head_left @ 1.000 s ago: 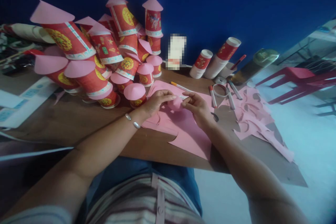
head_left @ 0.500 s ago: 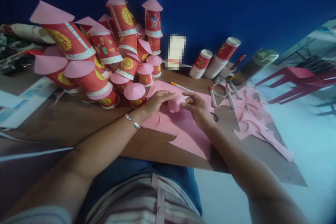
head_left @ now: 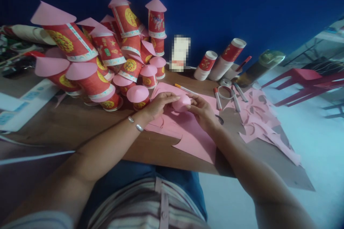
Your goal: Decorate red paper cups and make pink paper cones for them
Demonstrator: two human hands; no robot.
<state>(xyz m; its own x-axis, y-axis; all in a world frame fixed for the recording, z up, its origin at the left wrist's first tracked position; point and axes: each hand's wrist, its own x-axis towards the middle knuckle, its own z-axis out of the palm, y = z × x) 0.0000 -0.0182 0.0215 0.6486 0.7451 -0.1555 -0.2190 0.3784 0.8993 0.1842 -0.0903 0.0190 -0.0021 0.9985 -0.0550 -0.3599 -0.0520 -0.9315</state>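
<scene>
Between both hands, above the pink paper sheets [head_left: 197, 132], is a small pink paper cone [head_left: 181, 103]. My left hand [head_left: 162, 104] pinches its left side, with the thumb along the top. On the right side, my right hand [head_left: 201, 110] grips the edge between thumb and fingers. The cone's underside and some fingertips are hidden. Just left of my left hand stands a short red paper cup with a pink cone top [head_left: 138, 94]. A yellow-capped marker [head_left: 185, 88] lies behind my hands.
Red cups with pink cone roofs [head_left: 107, 48] are stacked at the left. At the back right stand cup stacks [head_left: 205, 65] and a bottle [head_left: 266, 66]. Markers [head_left: 217, 98], a tape roll [head_left: 225, 92] and pink scraps [head_left: 259, 121] lie at the right. Red stools [head_left: 303, 78] stand beyond the table.
The pink cone has turned slightly in my fingers and looks a little wider and more evenly shaped. Both hands stay in nearly the same place.
</scene>
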